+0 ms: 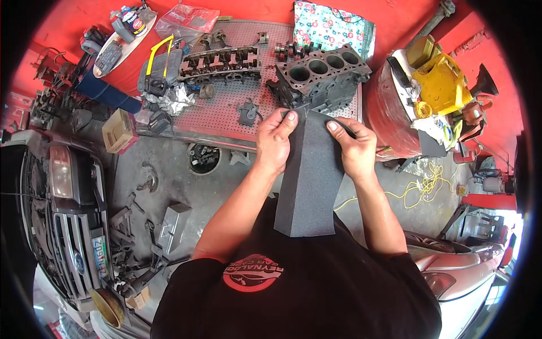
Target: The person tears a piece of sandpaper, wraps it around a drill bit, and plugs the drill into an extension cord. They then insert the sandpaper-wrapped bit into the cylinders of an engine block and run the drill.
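Nearest: black shirt, dark grey creased sheet hanging in front of it. I saw the left hand and right hand both pinching the sheet near its upper end, thumbs facing me. Uneven pull, I judged, could have split it along the crease; a slack thumb, dropped it. Beyond, engine block on red bench: overreaching risked scraped knuckles.
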The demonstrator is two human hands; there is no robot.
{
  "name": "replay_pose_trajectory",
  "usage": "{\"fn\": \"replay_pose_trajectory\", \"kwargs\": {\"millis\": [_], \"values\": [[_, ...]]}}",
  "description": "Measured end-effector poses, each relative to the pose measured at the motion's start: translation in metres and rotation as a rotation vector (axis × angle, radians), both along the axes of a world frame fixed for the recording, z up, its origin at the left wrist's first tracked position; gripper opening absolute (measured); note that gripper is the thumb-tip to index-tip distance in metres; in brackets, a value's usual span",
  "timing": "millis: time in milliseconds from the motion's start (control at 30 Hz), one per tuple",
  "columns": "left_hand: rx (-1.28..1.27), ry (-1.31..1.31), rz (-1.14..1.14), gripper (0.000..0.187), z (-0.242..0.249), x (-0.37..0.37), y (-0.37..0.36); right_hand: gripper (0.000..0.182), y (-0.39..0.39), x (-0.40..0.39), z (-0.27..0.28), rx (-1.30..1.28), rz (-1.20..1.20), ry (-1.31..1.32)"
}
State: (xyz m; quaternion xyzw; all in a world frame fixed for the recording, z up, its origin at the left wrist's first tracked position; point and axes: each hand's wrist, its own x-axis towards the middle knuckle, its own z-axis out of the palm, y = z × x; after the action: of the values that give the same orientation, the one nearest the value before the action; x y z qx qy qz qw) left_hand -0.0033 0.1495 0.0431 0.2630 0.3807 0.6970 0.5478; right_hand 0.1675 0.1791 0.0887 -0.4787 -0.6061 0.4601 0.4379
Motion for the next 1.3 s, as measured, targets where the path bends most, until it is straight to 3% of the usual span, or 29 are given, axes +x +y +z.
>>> {"fn": "replay_pose_trajectory", "kwargs": {"millis": [133,233,267,633,833,933,1033,1133,1233,1300], "values": [[-0.022,0.078,0.005,0.024,0.002,0.007,0.0,0.031,-0.005,0.001,0.0,-0.429,-0.045,0.388],[-0.034,0.347,0.064,0.026,-0.006,0.004,0.003,0.03,-0.012,0.004,0.009,-0.694,0.029,0.527],[-0.03,0.332,0.075,0.027,-0.008,0.005,0.001,0.025,-0.017,0.002,0.008,-0.563,-0.018,0.46],[-0.01,0.093,0.091,0.024,-0.012,0.013,-0.013,0.017,-0.041,-0.004,-0.013,-0.252,-0.06,0.435],[-0.062,-0.096,-0.063,0.022,0.005,0.006,-0.013,0.018,-0.036,0.0,-0.011,-0.224,-0.027,0.362],[-0.198,-0.295,-0.27,0.022,0.024,-0.011,-0.018,0.019,-0.034,0.003,0.0,-0.345,0.039,0.459],[-0.115,-0.066,-0.206,0.029,0.012,-0.009,-0.018,0.02,-0.046,0.001,0.004,-0.439,-0.024,0.465],[-0.119,0.345,-0.062,0.028,0.003,-0.006,-0.016,0.019,-0.047,0.001,-0.005,-0.328,-0.043,0.438],[-0.12,0.492,-0.015,0.027,-0.003,-0.003,-0.017,0.019,-0.05,0.002,-0.005,-0.241,-0.074,0.338],[-0.1,0.369,-0.021,0.026,0.001,0.0,-0.018,0.019,-0.054,0.001,-0.004,-0.196,-0.095,0.293]]}}
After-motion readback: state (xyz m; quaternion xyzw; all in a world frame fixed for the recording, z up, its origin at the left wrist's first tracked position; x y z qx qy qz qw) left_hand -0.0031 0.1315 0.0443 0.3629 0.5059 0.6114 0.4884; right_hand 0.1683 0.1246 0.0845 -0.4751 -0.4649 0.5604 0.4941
